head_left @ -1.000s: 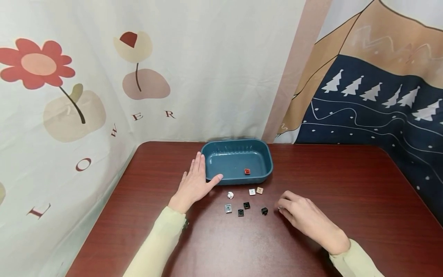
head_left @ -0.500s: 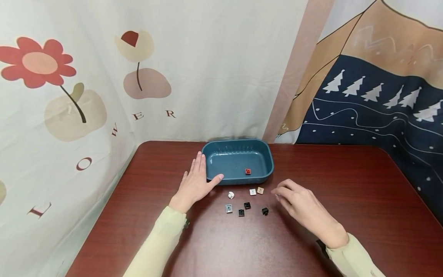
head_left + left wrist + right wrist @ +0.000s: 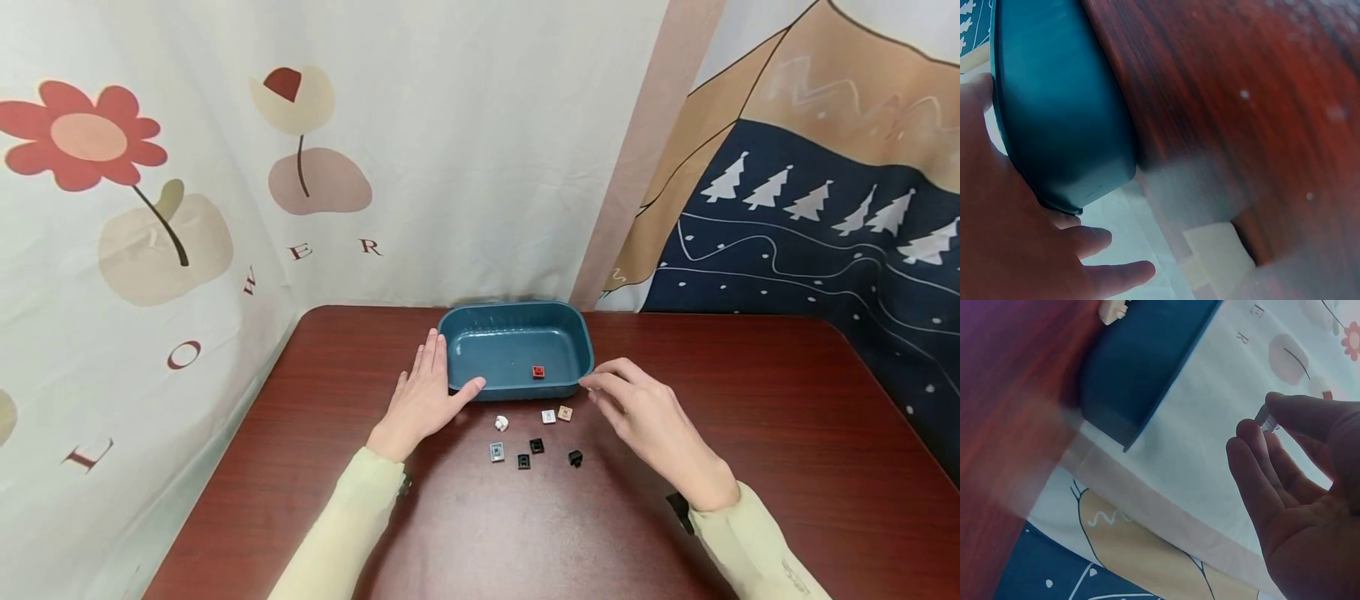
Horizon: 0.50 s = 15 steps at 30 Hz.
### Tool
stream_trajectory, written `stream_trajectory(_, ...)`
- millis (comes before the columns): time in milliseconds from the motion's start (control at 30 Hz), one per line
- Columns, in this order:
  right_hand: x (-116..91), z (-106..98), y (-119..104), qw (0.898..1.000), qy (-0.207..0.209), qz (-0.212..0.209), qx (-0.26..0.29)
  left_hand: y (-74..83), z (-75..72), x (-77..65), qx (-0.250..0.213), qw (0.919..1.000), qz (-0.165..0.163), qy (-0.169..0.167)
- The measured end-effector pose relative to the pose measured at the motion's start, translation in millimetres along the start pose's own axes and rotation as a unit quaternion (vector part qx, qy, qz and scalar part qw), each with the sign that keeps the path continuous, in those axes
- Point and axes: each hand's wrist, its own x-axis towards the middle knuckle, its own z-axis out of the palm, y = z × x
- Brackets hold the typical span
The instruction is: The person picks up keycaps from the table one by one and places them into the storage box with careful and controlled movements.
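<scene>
My left hand (image 3: 423,392) lies against the left end of a dark teal plastic bin (image 3: 517,392), fingers straight and thumb on the near rim. Between thumb and fingertips, my right hand (image 3: 656,417) pinches a small grey keycap (image 3: 1266,417), held above the table by the bin's front right corner. Inside the bin sits one red keycap (image 3: 537,372). In front of it on the table are a white keycap (image 3: 548,416), a tan keycap (image 3: 565,413), a tipped white piece (image 3: 501,423), a grey keycap (image 3: 497,452) and several black keycaps (image 3: 536,446).
The dark red wooden table (image 3: 450,533) has its back edge against a printed curtain (image 3: 465,167). The bin stands near that back edge. A navy tree-patterned cloth (image 3: 810,242) hangs at the right.
My right hand has risen from the table right of the black keycaps and moved up and left to the bin's corner. The left hand stays in place.
</scene>
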Motion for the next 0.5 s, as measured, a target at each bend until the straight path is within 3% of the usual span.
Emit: stream_trajectory(500,22,7,3,0.999,0.015,0.043,0.014,0.1,-0.2,-0.1,0.0,1.0,0.002,0.003)
